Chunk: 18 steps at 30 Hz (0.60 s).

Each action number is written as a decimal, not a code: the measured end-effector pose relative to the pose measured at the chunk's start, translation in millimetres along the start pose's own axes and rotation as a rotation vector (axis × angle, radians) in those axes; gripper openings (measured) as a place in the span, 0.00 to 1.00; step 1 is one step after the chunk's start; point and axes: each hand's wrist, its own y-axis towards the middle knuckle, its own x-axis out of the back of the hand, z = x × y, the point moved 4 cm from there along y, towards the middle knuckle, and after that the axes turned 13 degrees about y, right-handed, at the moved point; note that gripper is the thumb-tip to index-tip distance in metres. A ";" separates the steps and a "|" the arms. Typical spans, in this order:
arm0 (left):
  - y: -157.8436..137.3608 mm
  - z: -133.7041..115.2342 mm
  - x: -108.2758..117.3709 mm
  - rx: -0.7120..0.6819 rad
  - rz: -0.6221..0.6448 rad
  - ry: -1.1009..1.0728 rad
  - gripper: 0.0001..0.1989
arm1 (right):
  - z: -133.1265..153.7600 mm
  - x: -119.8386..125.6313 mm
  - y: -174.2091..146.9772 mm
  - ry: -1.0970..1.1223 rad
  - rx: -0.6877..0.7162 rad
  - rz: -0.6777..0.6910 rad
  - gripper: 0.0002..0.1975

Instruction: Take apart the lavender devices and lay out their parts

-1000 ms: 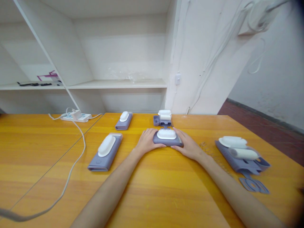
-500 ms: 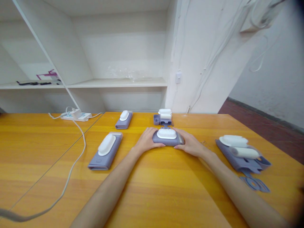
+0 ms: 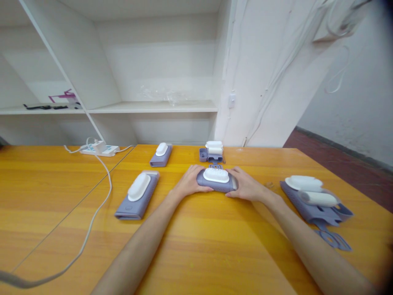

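Between my two hands, a little above or on the wooden table, is a grey-purple case (image 3: 215, 186) with a white oval brush (image 3: 216, 175) on top, its bristles or nubs facing up. My left hand (image 3: 190, 180) grips the case's left end, thumb along the near side. At the right end, near a pale, see-through part, my right hand (image 3: 245, 184) holds it in the same way. Just behind it stands a similar case (image 3: 215, 158), opened out, with white pieces on top and a flat grey cut-out piece (image 3: 215, 166) in front.
Two more cases with white tops, a near one (image 3: 137, 200) and a far one (image 3: 161, 155), lie to the left. An opened-out case (image 3: 313, 209) with a white roller lies at right. A power strip (image 3: 100, 149) and its cable (image 3: 102, 200) occupy the left side; white shelves (image 3: 153, 107) rise behind.
The held case has tilted slightly, its right end now a little lower. Both hands stay around it. The whole view has shifted slightly.
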 end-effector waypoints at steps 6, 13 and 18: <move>0.0 3.1 -3.5 -0.018 -0.021 -0.023 0.37 | -4.0 0.3 -1.0 0.007 -0.032 0.036 0.36; -2.0 6.0 -1.5 0.025 -0.062 -0.009 0.34 | -26.9 10.0 -7.8 0.115 -0.111 -0.032 0.35; -1.6 11.9 0.1 0.119 -0.108 0.000 0.33 | -29.8 10.1 -14.1 0.171 -0.134 -0.114 0.32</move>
